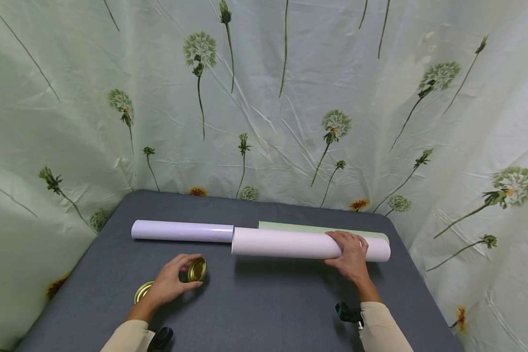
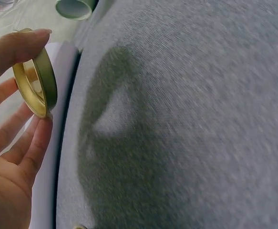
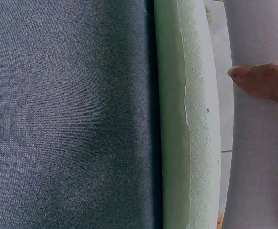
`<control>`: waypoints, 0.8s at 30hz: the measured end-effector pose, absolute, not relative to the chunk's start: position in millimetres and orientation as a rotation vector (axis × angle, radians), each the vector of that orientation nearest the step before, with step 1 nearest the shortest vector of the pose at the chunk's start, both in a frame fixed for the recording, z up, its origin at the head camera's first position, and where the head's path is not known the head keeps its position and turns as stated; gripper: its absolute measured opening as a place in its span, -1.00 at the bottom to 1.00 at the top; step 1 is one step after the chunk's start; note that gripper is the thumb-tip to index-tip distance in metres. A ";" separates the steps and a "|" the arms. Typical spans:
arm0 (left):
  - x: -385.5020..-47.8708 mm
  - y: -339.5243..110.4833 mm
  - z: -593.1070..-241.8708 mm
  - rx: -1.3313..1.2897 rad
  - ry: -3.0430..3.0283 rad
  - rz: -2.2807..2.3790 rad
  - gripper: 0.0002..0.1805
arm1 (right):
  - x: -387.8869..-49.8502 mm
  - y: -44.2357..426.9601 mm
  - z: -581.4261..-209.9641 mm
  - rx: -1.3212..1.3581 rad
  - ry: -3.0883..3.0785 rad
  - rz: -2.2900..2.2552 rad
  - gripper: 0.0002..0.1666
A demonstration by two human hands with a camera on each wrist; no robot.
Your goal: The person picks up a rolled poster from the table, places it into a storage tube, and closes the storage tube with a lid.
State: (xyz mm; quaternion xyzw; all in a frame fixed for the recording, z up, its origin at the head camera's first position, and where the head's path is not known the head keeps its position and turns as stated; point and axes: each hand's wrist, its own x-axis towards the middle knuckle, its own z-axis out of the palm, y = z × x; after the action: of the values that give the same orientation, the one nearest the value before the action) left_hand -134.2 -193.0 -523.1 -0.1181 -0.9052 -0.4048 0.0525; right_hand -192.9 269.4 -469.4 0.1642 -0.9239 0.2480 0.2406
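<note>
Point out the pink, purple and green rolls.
Pink roll (image 1: 286,243), head view: its curved side.
Purple roll (image 1: 182,231), head view: its curved side.
Green roll (image 3: 186,119), right wrist view: its curved side.

One ring (image 2: 48,81) and another ring (image 1: 138,293) are gleaming gold, while the pink roll (image 1: 281,243), lilac roll (image 1: 182,231) and green roll (image 1: 290,227) are showing pale tones. The cloth (image 1: 264,308) is looking slate grey, and the curtain (image 1: 158,73) is wearing green dandelions and orange blooms over greenish white.
</note>
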 end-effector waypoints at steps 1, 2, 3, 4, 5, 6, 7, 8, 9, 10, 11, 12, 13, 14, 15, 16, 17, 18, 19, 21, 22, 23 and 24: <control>-134.9 -192.1 -522.7 -0.353 -2.743 -1.249 -0.27 | -193.0 269.1 -469.6 0.449 -2.530 0.676 -0.15; -135.5 -191.3 -522.4 -0.348 -2.735 -1.264 -0.27 | -193.1 268.9 -469.8 0.449 -2.531 0.672 -0.15; -136.1 -190.4 -522.0 -0.340 -2.726 -1.282 -0.27 | -193.0 268.8 -470.0 0.446 -2.532 0.669 -0.15; -136.8 -189.6 -521.6 -0.334 -2.719 -1.293 -0.26 | -192.7 268.6 -469.9 0.444 -2.531 0.669 -0.15; -137.6 -188.7 -521.2 -0.328 -2.711 -1.308 -0.26 | -192.6 268.5 -470.0 0.442 -2.527 0.670 -0.14; -138.1 -187.8 -520.8 -0.320 -2.702 -1.324 -0.26 | -192.6 268.5 -470.2 0.440 -2.525 0.670 -0.15; -138.8 -186.8 -520.3 -0.311 -2.695 -1.341 -0.26 | -192.4 268.4 -470.2 0.438 -2.523 0.672 -0.15; -139.3 -186.1 -519.7 -0.303 -2.688 -1.357 -0.25 | -192.4 268.1 -469.8 0.437 -2.524 0.675 -0.15; -139.8 -185.4 -519.2 -0.298 -2.681 -1.374 -0.25 | -192.6 267.8 -470.0 0.436 -2.525 0.683 -0.15; -140.6 -184.4 -518.7 -0.296 -2.672 -1.390 -0.25 | -192.8 267.9 -469.8 0.435 -2.528 0.687 -0.15; -141.4 -183.3 -518.4 -0.291 -2.663 -1.408 -0.24 | -193.1 268.0 -469.9 0.434 -2.530 0.689 -0.16; -142.1 -182.3 -517.9 -0.286 -2.654 -1.425 -0.24 | -193.2 267.9 -469.6 0.435 -2.533 0.691 -0.16; -142.9 -181.3 -517.5 -0.282 -2.646 -1.443 -0.24 | -193.2 267.8 -469.4 0.436 -2.536 0.690 -0.17; -143.7 -180.4 -516.9 -0.278 -2.639 -1.457 -0.25 | -193.3 267.8 -469.5 0.436 -2.537 0.689 -0.17; -144.7 -179.5 -516.4 -0.275 -2.635 -1.468 -0.25 | -193.4 267.8 -469.7 0.436 -2.536 0.685 -0.17; -145.6 -178.8 -515.5 -0.265 -2.631 -1.479 -0.26 | -193.6 267.6 -469.8 0.436 -2.535 0.682 -0.17; -146.4 -178.0 -514.4 -0.255 -2.627 -1.497 -0.26 | -193.8 267.4 -469.8 0.437 -2.533 0.679 -0.17; -147.2 -177.2 -513.2 -0.245 -2.623 -1.513 -0.27 | -193.8 267.1 -469.6 0.438 -2.531 0.676 -0.17; -148.0 -176.5 -512.1 -0.236 -2.620 -1.529 -0.27 | -194.1 267.1 -469.7 0.439 -2.531 0.675 -0.17; -149.4 -175.0 -510.0 -0.231 -2.612 -1.557 -0.27 | -194.2 267.0 -469.6 0.440 -2.530 0.670 -0.17; -150.1 -174.0 -509.2 -0.230 -2.607 -1.572 -0.27 | -193.9 267.1 -469.4 0.438 -2.527 0.671 -0.16; -150.8 -172.9 -508.5 -0.235 -2.600 -1.586 -0.27 | -193.4 267.1 -469.0 0.434 -2.525 0.670 -0.16; -151.5 -171.8 -507.9 -0.247 -2.593 -1.593 -0.27 | -193.0 267.1 -468.7 0.431 -2.521 0.671 -0.16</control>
State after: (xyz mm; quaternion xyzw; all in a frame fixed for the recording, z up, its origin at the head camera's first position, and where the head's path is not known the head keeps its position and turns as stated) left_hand -151.5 -171.8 -507.9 -0.0809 -0.8484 -0.5212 0.0442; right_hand -193.0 267.1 -468.7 0.1580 -0.9241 0.2461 0.2460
